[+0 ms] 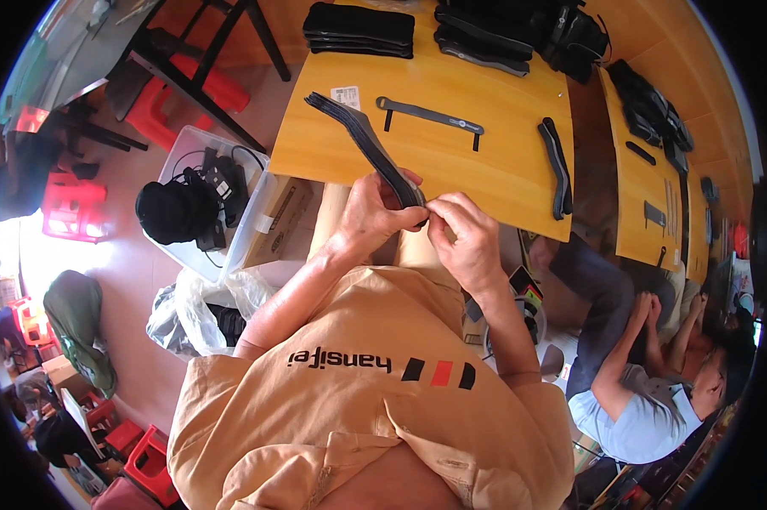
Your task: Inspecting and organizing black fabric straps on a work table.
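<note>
A stack of dark grey and black straps [362,129] slants up and left from my hands, over the near edge of the yellow table [315,161]. My left hand [373,212] is wrapped round its lower end, thumb on one side. At that same end, the fingertips of my right hand [466,240] are pinched together on the strap ends; the exact contact is partly hidden. Beyond my hands a single grey strap [434,116] lies flat across the table, with two short black strips under it. A white label [346,97] lies beside the stack's far end.
More straps [556,167] lie folded at the table's right edge. Black stacks [359,32] and a dark bundle [563,36] sit along the back. Left of me stands a clear bin [166,189] with black items. A co-worker [630,408] sits to the right, near another table [634,195].
</note>
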`<action>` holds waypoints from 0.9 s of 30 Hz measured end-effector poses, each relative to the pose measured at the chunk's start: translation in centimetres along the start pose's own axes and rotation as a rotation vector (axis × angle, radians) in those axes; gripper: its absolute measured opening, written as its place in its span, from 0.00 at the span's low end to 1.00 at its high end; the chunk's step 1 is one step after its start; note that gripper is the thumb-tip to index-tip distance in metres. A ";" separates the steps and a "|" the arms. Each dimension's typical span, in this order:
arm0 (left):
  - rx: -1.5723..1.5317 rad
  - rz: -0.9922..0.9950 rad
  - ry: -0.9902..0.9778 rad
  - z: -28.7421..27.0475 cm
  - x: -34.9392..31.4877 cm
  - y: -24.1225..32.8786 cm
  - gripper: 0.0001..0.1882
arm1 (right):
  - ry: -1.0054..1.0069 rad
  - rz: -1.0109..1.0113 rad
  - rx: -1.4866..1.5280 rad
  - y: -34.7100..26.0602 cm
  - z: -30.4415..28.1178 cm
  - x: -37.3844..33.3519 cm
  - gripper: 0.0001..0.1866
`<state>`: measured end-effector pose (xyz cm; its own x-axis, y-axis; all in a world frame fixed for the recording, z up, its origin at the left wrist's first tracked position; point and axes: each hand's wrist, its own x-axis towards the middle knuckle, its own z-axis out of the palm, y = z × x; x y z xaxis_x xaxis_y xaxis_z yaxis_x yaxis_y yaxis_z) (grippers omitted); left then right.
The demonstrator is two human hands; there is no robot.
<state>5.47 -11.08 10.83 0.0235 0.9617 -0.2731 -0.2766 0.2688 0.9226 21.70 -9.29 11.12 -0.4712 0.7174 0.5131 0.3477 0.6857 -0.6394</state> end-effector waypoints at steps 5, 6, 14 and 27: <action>0.048 -0.030 -0.075 -0.7 0.4 -0.2 0.20 | -0.048 0.005 -0.169 -0.4 0.6 -0.5 0.13; 0.058 -0.038 -0.070 -0.7 0.3 -0.1 0.20 | -0.042 0.003 -0.168 -0.4 0.7 -0.5 0.13; 0.048 -0.017 -0.052 -1.4 0.5 -0.5 0.20 | -0.021 -0.044 -0.155 0.5 1.7 0.1 0.13; -0.166 -0.268 -0.227 -1.8 -1.5 -2.4 0.17 | 0.032 0.100 -0.152 2.9 -0.7 3.1 0.08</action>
<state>4.38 -13.25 8.50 0.3228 0.8509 -0.4144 -0.3835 0.5179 0.7647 21.78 -5.03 11.27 -0.4027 0.7847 0.4712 0.5111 0.6198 -0.5955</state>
